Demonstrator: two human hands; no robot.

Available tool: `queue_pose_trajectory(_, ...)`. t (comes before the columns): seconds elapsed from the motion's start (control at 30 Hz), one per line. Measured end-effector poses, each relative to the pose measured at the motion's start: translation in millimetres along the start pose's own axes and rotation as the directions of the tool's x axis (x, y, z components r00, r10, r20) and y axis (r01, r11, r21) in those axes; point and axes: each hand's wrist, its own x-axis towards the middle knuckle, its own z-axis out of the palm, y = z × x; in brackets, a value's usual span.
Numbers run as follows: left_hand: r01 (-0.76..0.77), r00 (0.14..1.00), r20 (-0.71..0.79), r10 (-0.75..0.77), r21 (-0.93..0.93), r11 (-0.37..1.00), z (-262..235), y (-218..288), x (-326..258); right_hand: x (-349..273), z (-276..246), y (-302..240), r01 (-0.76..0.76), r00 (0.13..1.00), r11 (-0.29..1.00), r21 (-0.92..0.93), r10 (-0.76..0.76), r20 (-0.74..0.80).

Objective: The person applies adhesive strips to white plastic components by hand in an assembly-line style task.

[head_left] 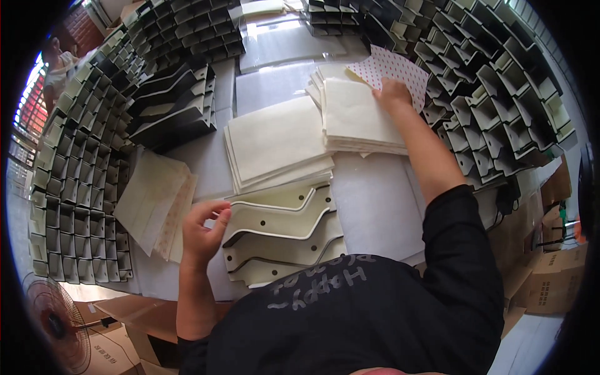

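My left hand (203,228) rests at the left end of a stack of cream shaped panels (284,234) with curved cut edges and small holes, its fingers curled against the top panel's edge. My right hand (392,94) reaches far forward and pinches a white sheet with red dots (395,67), lifted above a pile of cream square sheets (357,115). A second, lower pile of cream sheets (278,142) lies between the two hands on the grey table (375,206).
Rows of folded dark grey and cream trays (81,162) are stacked at the left, at the back (187,28) and at the right (500,81). Loose cream sheets (150,200) lie left of my left hand. Cardboard boxes (556,275) and a fan (53,319) stand below.
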Motion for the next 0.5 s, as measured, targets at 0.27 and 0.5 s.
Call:
queue_pose_trajectory(0.27,-0.360,0.931,0.008,0.365,0.188,0.914,12,35,42,-53,-122,-77,0.405,0.912,0.859,0.314,-0.357,-0.201)
queue_pose_trajectory(0.5,-0.199,0.944,0.109,0.311,-0.564,0.802,20,94,68,-127,-266,-89,0.099,0.880,0.502,0.859,-0.447,0.160)
